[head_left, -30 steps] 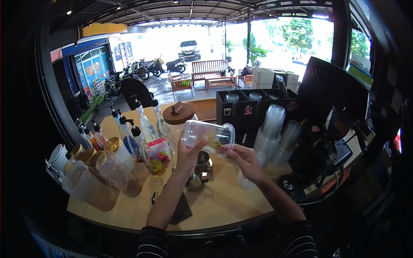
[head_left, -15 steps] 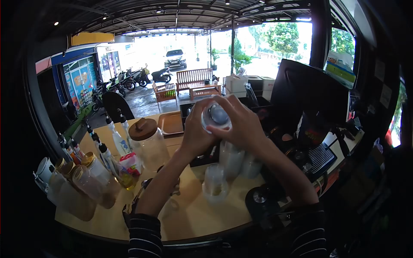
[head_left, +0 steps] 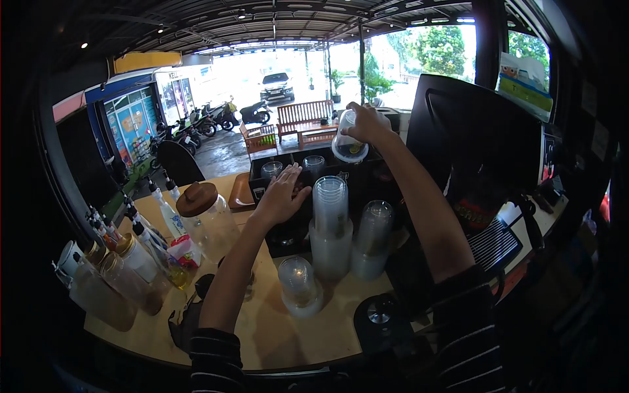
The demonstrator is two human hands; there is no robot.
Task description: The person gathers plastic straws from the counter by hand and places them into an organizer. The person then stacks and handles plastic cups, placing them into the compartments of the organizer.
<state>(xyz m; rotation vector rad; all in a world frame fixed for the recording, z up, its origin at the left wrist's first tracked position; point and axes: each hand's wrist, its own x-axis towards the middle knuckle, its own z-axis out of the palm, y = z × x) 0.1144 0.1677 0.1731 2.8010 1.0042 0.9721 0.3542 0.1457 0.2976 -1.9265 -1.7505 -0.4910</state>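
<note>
Glaring daylight beyond — dim counter (head_left: 331, 342), soft shadows, curved fisheye edges, black corners

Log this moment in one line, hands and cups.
Right hand: holds clear cup upside down | Left hand: open, near black box | Cup stacks: standing on counter

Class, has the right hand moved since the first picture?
Yes: the right hand rose in view, from below the wooden bench to about level with it.

The raised right hand (head_left: 369, 124) is curled; the left hand (head_left: 280, 196), lower, is outstretched.
</note>
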